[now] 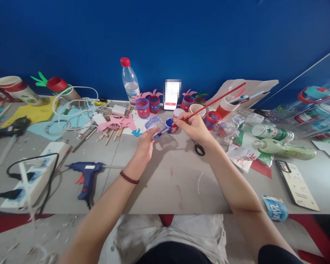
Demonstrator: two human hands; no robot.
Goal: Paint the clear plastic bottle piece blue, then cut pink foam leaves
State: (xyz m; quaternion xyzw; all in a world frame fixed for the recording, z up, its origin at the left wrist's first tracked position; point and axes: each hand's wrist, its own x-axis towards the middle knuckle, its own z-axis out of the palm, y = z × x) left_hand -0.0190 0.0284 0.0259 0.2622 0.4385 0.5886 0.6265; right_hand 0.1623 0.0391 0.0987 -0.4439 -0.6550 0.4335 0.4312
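My left hand (147, 143) is closed around a small clear plastic cup (153, 124) with blue-purple paint on it, tilted above the table. Between the pinched fingers of my right hand (191, 126) is a long red paintbrush (217, 99), its tip pointing down-left at the cup's edge. Just behind and between both hands stands a small pot of blue paint (169, 123). Painted red and blue cups (142, 108) with pink paper leaves stand behind, near the wall.
A lit phone (171, 95) leans on the blue wall. Pink paper scraps (117, 123) and sticks lie left, with a blue glue gun (89, 176) and a power strip (41, 172). Black scissors (200, 149), plastic bottles (272, 132) and a phone case (297, 185) are right.
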